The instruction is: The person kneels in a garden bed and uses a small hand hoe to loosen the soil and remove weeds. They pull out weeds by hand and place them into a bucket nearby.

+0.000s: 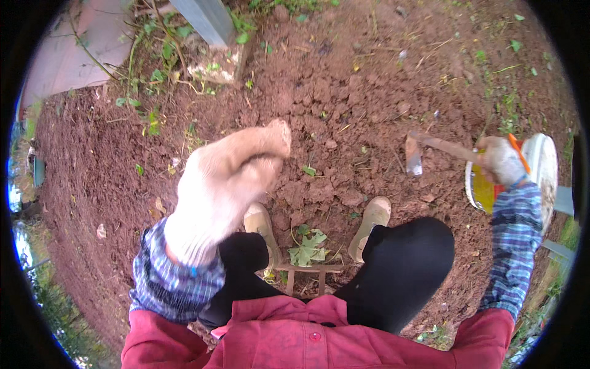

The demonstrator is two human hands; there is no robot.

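My left hand (226,180), in a pale knit glove soiled at the fingers, is raised over the soil with the fingers curled. It is blurred, and I cannot see whether anything is between the fingertips. At the right, my gloved right hand (502,161) grips the wooden handle (449,146) of a small hand hoe. The hoe's metal blade (413,159) points down towards the loose reddish-brown soil (341,157). Behind that hand is a white plastic bucket (546,170) with a yellow and red label and an orange strip; part of it is hidden by my arm.
My shoes (371,226) stand apart on the soil, with a green leaf (308,249) between them. Below it shows a low wooden frame (306,268). A grey post (205,20) rises from a concrete footing (216,69), beside weeds (156,76) and a pinkish slab (87,46).
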